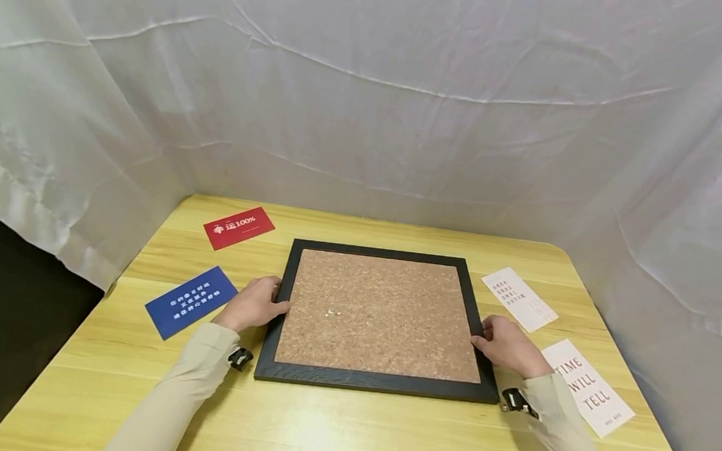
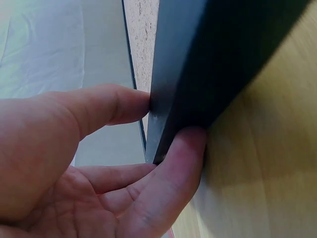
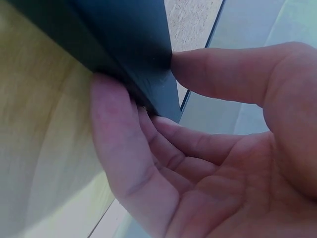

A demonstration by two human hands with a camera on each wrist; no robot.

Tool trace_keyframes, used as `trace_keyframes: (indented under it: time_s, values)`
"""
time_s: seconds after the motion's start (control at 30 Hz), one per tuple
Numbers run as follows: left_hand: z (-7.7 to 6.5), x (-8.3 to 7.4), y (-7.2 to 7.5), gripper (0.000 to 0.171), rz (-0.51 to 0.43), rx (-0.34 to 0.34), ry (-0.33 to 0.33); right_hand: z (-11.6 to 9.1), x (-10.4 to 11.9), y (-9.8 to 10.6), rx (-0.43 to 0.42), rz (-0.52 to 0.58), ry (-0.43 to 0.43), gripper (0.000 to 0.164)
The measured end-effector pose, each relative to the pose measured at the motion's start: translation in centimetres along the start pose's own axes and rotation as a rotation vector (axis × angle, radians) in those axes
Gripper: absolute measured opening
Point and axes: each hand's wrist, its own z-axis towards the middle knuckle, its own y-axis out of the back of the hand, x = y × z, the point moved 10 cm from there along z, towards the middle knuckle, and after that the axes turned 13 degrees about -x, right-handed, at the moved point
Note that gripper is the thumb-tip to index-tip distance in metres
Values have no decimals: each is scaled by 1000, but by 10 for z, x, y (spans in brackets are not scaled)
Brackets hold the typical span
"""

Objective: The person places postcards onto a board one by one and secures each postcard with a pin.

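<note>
A cork board (image 1: pixel 380 314) with a black wooden frame lies on the table in the head view, between both hands. The left hand (image 1: pixel 256 302) grips the frame's left side. In the left wrist view its thumb (image 2: pixel 124 103) presses the frame's face and its fingers (image 2: pixel 173 173) bend against the outer edge. On the opposite side the right hand (image 1: pixel 510 345) grips the frame in the same way, thumb (image 3: pixel 218 72) on the face and fingers (image 3: pixel 116 124) at the edge and underside. Small shiny specks (image 1: pixel 332 313) show on the cork, left of its middle.
Left of the board lie a red card (image 1: pixel 238 228) and a blue card (image 1: pixel 191 302). Two white printed cards, one (image 1: pixel 519 299) farther back and one (image 1: pixel 588 388) partly behind the right forearm, lie at right. White cloth (image 1: pixel 369 114) hangs around the wooden table (image 1: pixel 322 425).
</note>
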Motion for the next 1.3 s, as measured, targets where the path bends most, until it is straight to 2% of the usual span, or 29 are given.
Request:
trace_keyframes:
  time_s: [0.4,0.77,1.07,1.3]
  values:
    - [1,-1,0,48,1,-1,0,-2,0,2,-15,-4,-8,33]
    - [1,0,0,54,-2,3,31,-3,-4,4,-4,8,-38,36]
    - [0,-1,1,55,4,8,31,-4,-12,0,40,199,-97,34]
    - [-2,5,0,53,-23,24,52,7,-19,3,74,348,-116,51]
